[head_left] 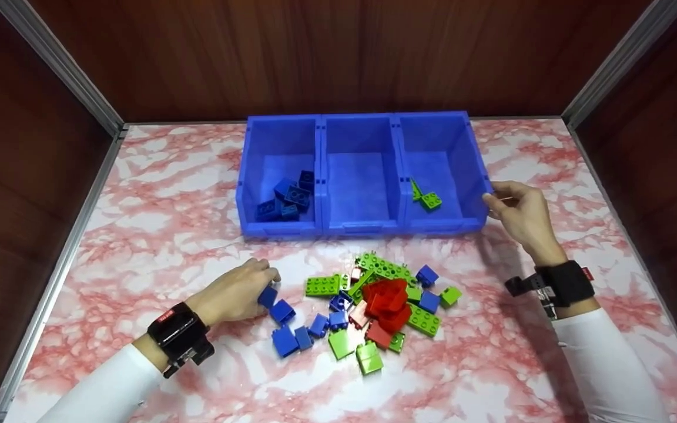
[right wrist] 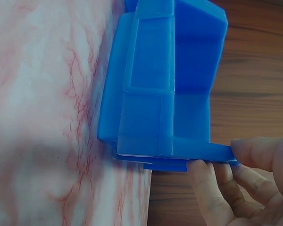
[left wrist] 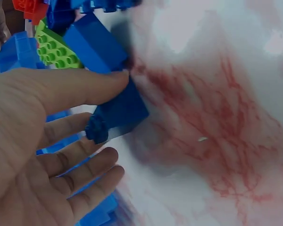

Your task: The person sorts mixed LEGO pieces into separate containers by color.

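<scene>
Pink-and-white marbled table [head_left: 156, 176] inside dark wooden walls, seen from above. At the left, a white-sleeved arm with a black wrist strap reaches in; the left hand [head_left: 234, 292] rests on the table at the left edge of a heap of toy bricks, its thumb and fingers pinching a blue brick [head_left: 267, 296]. The left wrist view shows that same blue brick [left wrist: 120, 110] caught between the thumb and the fingertips, low against the table. Just right of the hand lies the brick heap [head_left: 368, 308]: blue bricks on its left, green ones around the edges, red ones bunched in the middle. Behind the heap stands a row of three joined blue bins [head_left: 362, 126]; the left bin holds several blue bricks, the middle bin shows none, the right bin holds two green bricks [head_left: 426, 198]. At the far right, the right hand [head_left: 520, 214] grips the outer front corner of the right bin, thumb over the rim and fingers curled beneath it
</scene>
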Motion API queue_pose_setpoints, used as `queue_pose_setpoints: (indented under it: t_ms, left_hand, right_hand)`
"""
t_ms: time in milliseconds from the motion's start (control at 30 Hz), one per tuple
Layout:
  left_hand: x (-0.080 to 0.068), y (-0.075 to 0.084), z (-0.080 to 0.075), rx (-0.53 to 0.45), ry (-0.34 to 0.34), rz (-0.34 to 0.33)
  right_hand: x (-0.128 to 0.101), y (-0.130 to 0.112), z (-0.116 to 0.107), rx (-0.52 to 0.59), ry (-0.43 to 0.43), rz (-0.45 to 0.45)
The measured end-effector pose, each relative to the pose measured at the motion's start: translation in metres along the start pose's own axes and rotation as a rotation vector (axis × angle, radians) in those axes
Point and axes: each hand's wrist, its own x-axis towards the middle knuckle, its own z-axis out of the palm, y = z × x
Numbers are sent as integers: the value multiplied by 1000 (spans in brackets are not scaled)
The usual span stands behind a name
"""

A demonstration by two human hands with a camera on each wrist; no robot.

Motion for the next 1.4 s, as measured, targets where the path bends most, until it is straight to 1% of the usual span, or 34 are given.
queue_pose_setpoints:
  t_ms: [200, 333, 467, 633, 700, 733, 833, 933, 1033, 1167, 1267, 1400]
  left_hand:
    - [3, -5, 2, 18, -11, 24]
    - [7, -5, -5, 10, -5, 12]
    - [16, -6, -21, -24, 25, -19]
    - [30, -5, -49, -106, 61, -72]
    - [38, -5, -59, -135, 82, -80]
    - [43, -5, -64, -144, 98, -78]
    - [62, -5, -71, -144, 167, -41]
    - [81, -5, -74, -122, 223, -24]
    - [100, -5, -75, -113, 239, -47]
    - [117, -7, -74, -113, 216, -95]
    - [125, -8, -71, -112, 189, -124]
    - [132, -8, -65, -87, 164, -131]
  right_hand:
    - [0, 1, -1, -7, -4, 2]
    - [0, 1, 0, -7, -7, 6]
    - [0, 1, 0, -11, -6, -3]
    - [-1, 1, 0, -24, 3, -14]
    - [0, 2, 0, -17, 8, -20]
    - [0, 2, 0, -11, 8, -21]
    - [1, 3, 0, -2, 10, -18]
    - [1, 3, 0, 0, 7, -11]
    - [0, 2, 0, -4, 7, -11]
    - [-1, 2, 0, -3, 7, -15]
    - [-1, 2, 1, 0, 7, -23]
    - [0, 1, 2, -14, 12, -33]
